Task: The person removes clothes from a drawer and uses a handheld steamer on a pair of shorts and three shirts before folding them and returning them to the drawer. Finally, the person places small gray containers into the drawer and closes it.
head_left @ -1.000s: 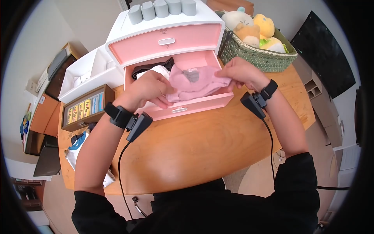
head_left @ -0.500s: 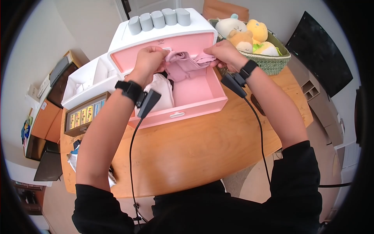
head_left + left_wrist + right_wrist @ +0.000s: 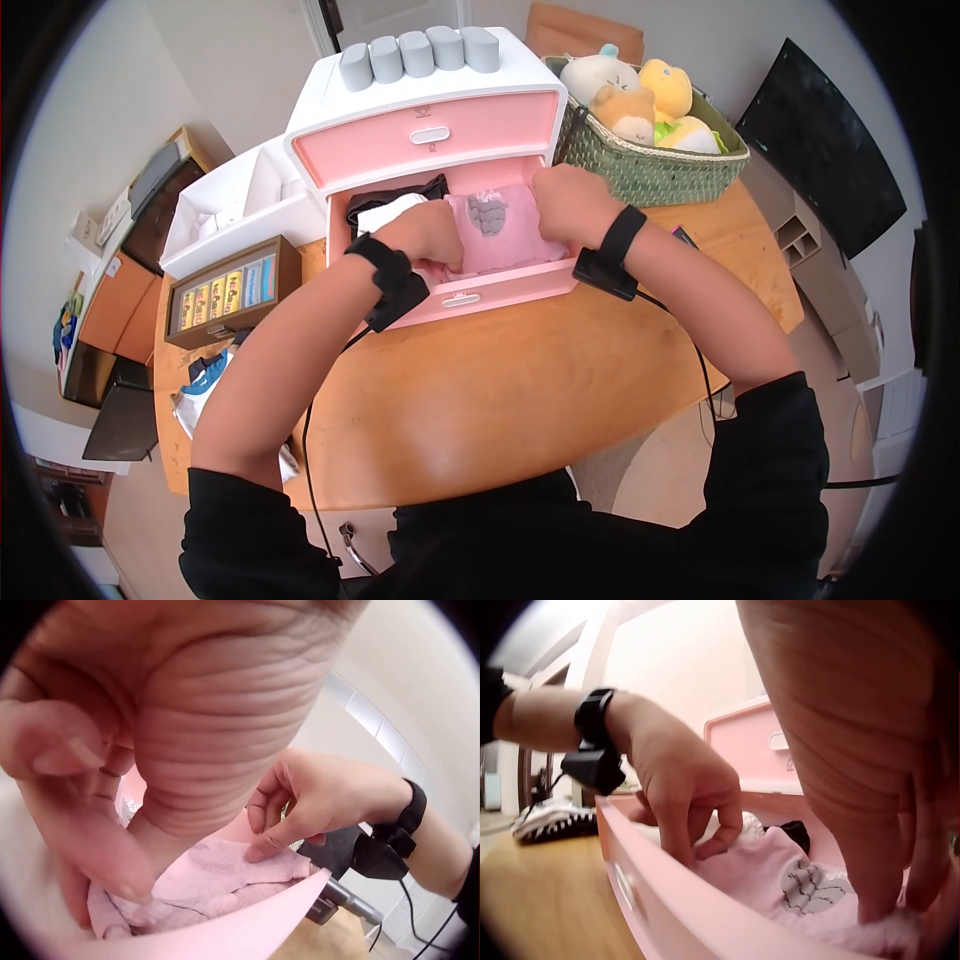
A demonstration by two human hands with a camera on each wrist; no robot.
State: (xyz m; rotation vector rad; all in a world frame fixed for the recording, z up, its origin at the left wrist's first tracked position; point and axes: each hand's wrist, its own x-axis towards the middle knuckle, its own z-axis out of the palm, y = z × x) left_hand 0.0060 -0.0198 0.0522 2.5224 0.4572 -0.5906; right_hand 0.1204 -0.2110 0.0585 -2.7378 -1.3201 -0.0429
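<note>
A pink garment [image 3: 500, 230] with a grey print lies in the open pink drawer [image 3: 520, 278], right of white and black clothes. The left hand [image 3: 425, 238] is at its left edge; in the left wrist view that hand's [image 3: 142, 735] curled fingers and thumb pinch the cloth [image 3: 217, 870]. At the garment's right edge is the right hand [image 3: 578, 205], its fingertips hidden in the head view. The right wrist view has the right hand [image 3: 870, 772] pinching a bunched part of the garment [image 3: 765, 877] inside the drawer.
The closed upper drawer [image 3: 380, 138] is above, with grey containers [image 3: 415, 55] on top. A green basket [image 3: 650, 170] of plush toys stands right. At left are a white bin [image 3: 215, 240], a brown box [image 3: 240, 290] and clothes [image 3: 205, 385] on the table [image 3: 450, 400].
Both hands have lowered the pink garment from a raised, bunched position into the drawer, where it now lies flatter beside the white and black clothes.
</note>
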